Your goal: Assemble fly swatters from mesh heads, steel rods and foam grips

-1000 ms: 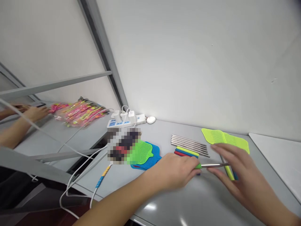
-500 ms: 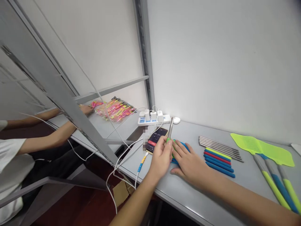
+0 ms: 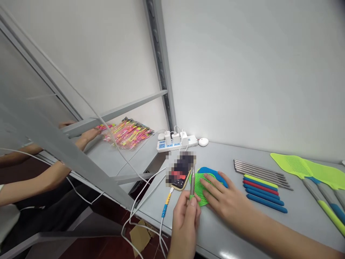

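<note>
At lower centre, the left hand [image 3: 185, 219] is gripping the green-handled rod [image 3: 192, 182], leaving metal exposed, while the right hand [image 3: 229, 199], grip wide, is seemingly steadying the green mesh head [image 3: 198, 185].

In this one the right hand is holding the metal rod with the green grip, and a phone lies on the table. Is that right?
Not quite. The head view shows the metal rod with the green grip in the left hand, not the right hand. A phone does lie on the table.
</note>
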Motion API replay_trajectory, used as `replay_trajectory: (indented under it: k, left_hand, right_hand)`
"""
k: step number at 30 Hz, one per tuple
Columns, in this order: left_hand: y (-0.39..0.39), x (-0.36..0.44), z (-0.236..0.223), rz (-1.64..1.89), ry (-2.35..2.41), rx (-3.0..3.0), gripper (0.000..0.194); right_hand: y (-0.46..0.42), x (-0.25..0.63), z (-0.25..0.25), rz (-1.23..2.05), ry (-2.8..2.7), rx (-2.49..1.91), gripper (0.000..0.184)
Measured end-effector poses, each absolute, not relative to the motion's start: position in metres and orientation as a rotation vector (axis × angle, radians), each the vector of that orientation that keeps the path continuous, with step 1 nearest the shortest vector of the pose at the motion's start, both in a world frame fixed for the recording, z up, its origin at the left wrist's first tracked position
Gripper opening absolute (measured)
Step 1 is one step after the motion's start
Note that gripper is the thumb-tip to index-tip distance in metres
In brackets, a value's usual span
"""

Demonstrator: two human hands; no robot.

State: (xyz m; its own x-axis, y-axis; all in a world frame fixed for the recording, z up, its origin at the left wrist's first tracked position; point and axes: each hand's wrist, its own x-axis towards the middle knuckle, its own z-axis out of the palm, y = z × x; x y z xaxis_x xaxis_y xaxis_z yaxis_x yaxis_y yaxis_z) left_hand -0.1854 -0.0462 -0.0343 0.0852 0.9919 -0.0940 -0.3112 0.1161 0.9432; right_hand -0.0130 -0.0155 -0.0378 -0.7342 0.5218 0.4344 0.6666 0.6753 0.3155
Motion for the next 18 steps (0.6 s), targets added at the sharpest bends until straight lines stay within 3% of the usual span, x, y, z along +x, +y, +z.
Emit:
replay_trajectory:
  k: [7,14,18]
  left_hand:
    - [-0.056,-0.184,-0.023,1.363,1.035,0.848,0.040]
    - [-0.037,-0.103,0.004,1.284,0.735,0.909,0.037]
    - [-0.015,-0.020,0.025,1.111,0.540,0.955,0.039]
  right_hand:
    - [-0.041,0.027,-0.006,-0.633,-2.454,-0.861,0.030]
    - [-0.058,0.119,0.030,-0.517,-1.880,-1.280,0.003]
    - [-0.071,0.172,0.032,-0.048,-1.332,-1.611,0.027]
